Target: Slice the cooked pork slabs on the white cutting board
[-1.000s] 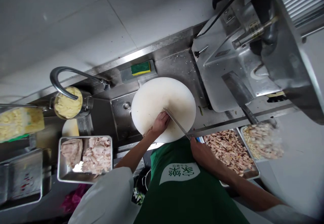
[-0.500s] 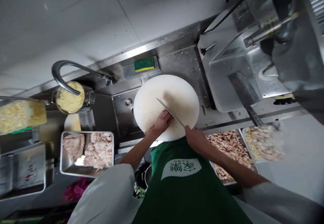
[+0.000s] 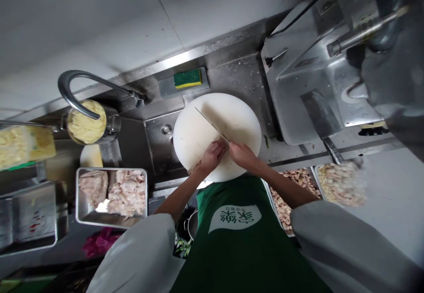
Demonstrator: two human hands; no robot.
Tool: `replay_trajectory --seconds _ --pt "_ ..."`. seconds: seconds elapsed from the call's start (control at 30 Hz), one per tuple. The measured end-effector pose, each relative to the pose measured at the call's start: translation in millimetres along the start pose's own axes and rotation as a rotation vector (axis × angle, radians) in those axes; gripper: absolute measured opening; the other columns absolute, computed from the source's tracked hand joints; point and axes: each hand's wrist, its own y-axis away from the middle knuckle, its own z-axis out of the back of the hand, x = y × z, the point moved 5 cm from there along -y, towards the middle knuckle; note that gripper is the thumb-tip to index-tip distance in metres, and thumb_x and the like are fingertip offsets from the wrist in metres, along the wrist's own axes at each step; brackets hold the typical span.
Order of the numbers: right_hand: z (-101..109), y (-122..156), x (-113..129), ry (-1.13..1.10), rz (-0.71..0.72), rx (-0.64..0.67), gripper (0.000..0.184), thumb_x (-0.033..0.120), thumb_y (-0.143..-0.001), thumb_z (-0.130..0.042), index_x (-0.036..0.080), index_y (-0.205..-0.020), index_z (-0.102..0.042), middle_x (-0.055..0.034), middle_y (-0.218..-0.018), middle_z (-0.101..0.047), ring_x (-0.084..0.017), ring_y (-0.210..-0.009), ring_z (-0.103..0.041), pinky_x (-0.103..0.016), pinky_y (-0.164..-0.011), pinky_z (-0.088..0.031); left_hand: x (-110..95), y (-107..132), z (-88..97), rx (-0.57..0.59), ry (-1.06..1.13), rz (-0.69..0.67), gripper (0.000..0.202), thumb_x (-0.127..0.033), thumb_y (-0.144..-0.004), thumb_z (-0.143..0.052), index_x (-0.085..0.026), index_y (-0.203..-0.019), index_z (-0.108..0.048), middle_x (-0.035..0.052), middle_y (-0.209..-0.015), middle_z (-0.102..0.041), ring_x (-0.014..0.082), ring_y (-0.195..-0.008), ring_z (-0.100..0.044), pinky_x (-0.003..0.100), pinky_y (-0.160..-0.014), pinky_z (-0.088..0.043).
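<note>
A round white cutting board lies over the sink area in front of me. My right hand is closed round the handle of a kitchen knife. The blade is seen nearly edge-on, its tip pointing to the far left of the board and its heel close to my left fingers. My left hand is closed, fingers curled, pressing down a piece of meat near the board's front edge. Most of that piece is hidden under the hand and wrist.
At left stand a metal tray of meat, a pot of pale slices and a curved faucet. A sponge lies behind the board. Right are a cleaver, a slicing machine and a tray of chopped meat.
My right hand has moved left with the knife, bringing its handle end close to my left hand; the blade reaches farther across the board. My left hand stays almost in place.
</note>
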Motion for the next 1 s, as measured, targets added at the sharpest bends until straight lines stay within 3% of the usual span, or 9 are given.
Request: replay_trajectory --seconds 0.27,0.37,0.53,0.63,0.73,0.9,1.0 --pt "-37.5 117.4 -28.5 -0.028 -0.181 0.278 0.03 0.012 -0.098 -0.027 0.013 -0.115 -0.052 -0.0154 -0.092 -0.072 -0.027 -0.086 -0.071 -0.031 -0.069 -0.043 3.1 1.1 -2.8 0.061 0.011 0.033 0.025 -0.03 -0.101 -0.047 -0.018 -0.109 -0.067 0.0116 -0.111 -0.066 0.0241 -0.113 -0.059 0.044 -0.095 -0.057" --pt "-41.4 107.3 -27.7 -0.042 -0.201 0.299 0.03 0.013 -0.098 -0.028 0.013 -0.116 -0.052 -0.0154 -0.092 -0.072 -0.026 -0.085 -0.071 -0.031 -0.068 -0.044 4.7 1.4 -4.0 0.077 0.02 0.04 0.026 -0.031 -0.101 -0.047 -0.017 -0.106 -0.068 0.0117 -0.11 -0.067 0.0243 -0.112 -0.06 0.044 -0.095 -0.058" --pt "-16.3 10.8 -3.5 0.012 -0.067 0.103 0.038 0.014 -0.1 -0.024 0.01 -0.126 -0.051 -0.0199 -0.11 -0.07 -0.026 -0.101 -0.068 -0.033 -0.083 -0.045 5.0 0.9 -0.7 0.026 0.004 0.046 0.025 -0.03 -0.101 -0.048 -0.018 -0.104 -0.069 0.0097 -0.107 -0.068 0.0221 -0.107 -0.061 0.042 -0.092 -0.059" --pt "2.9 -16.7 1.2 -0.003 0.019 0.019 0.04 0.02 -0.103 -0.022 0.009 -0.128 -0.052 -0.0182 -0.11 -0.07 -0.025 -0.103 -0.067 -0.031 -0.086 -0.044 3.1 0.5 1.1 -0.016 0.004 0.038 0.025 -0.029 -0.101 -0.047 -0.019 -0.106 -0.069 0.0084 -0.107 -0.068 0.0206 -0.106 -0.061 0.041 -0.094 -0.058" --pt "4.5 8.0 -8.3 0.02 0.014 0.035 0.04 0.022 -0.103 -0.022 0.01 -0.127 -0.052 -0.0166 -0.101 -0.071 -0.025 -0.096 -0.068 -0.031 -0.082 -0.043 3.0 0.9 0.4 -0.032 -0.009 0.048 0.025 -0.03 -0.101 -0.047 -0.019 -0.104 -0.068 0.0082 -0.104 -0.068 0.0205 -0.105 -0.061 0.041 -0.093 -0.058" --pt "-24.8 94.2 -36.0 0.036 -0.106 0.216 0.029 0.019 -0.102 -0.026 0.016 -0.115 -0.052 -0.0141 -0.092 -0.071 -0.026 -0.081 -0.068 -0.033 -0.067 -0.04 3.9 1.5 -3.1 -0.007 -0.002 0.047 0.025 -0.03 -0.101 -0.046 -0.018 -0.098 -0.068 0.0087 -0.1 -0.067 0.0205 -0.102 -0.061 0.039 -0.089 -0.058" --pt "-33.1 108.5 -41.6 0.022 -0.127 0.246 0.027 0.018 -0.101 -0.028 0.017 -0.111 -0.053 -0.0131 -0.088 -0.071 -0.024 -0.077 -0.068 -0.033 -0.064 -0.038 2.5 1.1 -2.4 -0.018 0.005 0.011 0.025 -0.028 -0.101 -0.046 -0.017 -0.098 -0.068 0.0097 -0.101 -0.067 0.0206 -0.103 -0.061 0.039 -0.09 -0.058"
